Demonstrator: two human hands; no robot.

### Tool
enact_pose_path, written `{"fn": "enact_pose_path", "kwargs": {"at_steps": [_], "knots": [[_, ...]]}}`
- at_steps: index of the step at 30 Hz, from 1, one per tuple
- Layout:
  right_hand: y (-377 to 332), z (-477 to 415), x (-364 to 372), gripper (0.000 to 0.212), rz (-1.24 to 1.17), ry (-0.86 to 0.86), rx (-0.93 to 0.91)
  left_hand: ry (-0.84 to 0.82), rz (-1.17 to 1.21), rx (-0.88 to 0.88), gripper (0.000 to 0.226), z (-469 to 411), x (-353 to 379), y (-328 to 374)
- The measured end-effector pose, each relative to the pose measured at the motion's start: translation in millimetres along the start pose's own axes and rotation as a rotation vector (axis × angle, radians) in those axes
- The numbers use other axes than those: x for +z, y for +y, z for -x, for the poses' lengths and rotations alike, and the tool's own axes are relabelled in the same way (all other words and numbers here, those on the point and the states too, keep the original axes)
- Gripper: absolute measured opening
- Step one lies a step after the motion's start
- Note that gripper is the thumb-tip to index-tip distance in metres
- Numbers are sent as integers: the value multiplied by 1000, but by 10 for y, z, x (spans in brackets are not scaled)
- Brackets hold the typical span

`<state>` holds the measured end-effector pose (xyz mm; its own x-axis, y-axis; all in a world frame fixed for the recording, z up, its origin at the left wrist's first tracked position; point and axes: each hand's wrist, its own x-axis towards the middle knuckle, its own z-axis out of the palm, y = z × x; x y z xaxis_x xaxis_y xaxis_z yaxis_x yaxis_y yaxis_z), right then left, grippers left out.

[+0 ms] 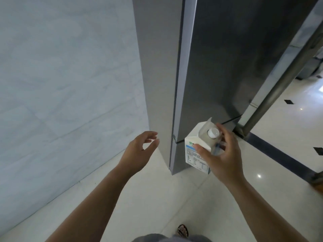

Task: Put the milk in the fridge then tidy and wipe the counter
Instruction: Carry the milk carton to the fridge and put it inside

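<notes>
A white milk carton (195,149) with a round white cap and blue print is gripped from above by my right hand (223,154), just in front of the tall grey fridge (218,67). The fridge doors are closed, with a long metal handle (279,81) running down its right side. My left hand (139,151) hangs empty, fingers spread, to the left of the fridge's corner edge and not touching it.
A pale marble-tiled wall (61,84) stands close on the left. Glossy white floor tiles (157,198) with a dark border strip (279,154) spread below. My sandalled foot (182,230) shows at the bottom edge.
</notes>
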<state>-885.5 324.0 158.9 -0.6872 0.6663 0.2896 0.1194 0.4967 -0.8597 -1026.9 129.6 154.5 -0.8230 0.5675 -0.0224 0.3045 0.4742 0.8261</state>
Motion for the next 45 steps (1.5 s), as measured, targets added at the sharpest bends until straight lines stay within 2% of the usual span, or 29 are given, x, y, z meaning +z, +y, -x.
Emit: {"fn": "enact_pose_path", "kwargs": {"at_steps": [10, 16, 22, 27, 31, 36, 45], "knots": [[-366, -1421, 35, 75, -6, 205, -82, -6, -50, 333, 37, -1857, -450, 790], [-534, -1737, 232, 74, 58, 418, -46, -32, 24, 507, 42, -2635, -584, 1030], [-655, -1814, 449, 75, 12, 570, 47, -156, 130, 608, 50, -2930, -579, 1014], [-736, -1733, 615, 78, 88, 708, 126, -269, 190, 639, 61, -2936, -465, 1006], [-799, -1713, 688, 77, 130, 740, 165, -258, 184, 656, 69, -2937, -386, 1066], [-806, -1665, 735, 71, 131, 768, 201, -264, 334, 557, 63, -2944, -331, 1078], [-644, -1418, 594, 74, 93, 773, 191, -117, 368, 510, 63, -2906, -197, 1107]]}}
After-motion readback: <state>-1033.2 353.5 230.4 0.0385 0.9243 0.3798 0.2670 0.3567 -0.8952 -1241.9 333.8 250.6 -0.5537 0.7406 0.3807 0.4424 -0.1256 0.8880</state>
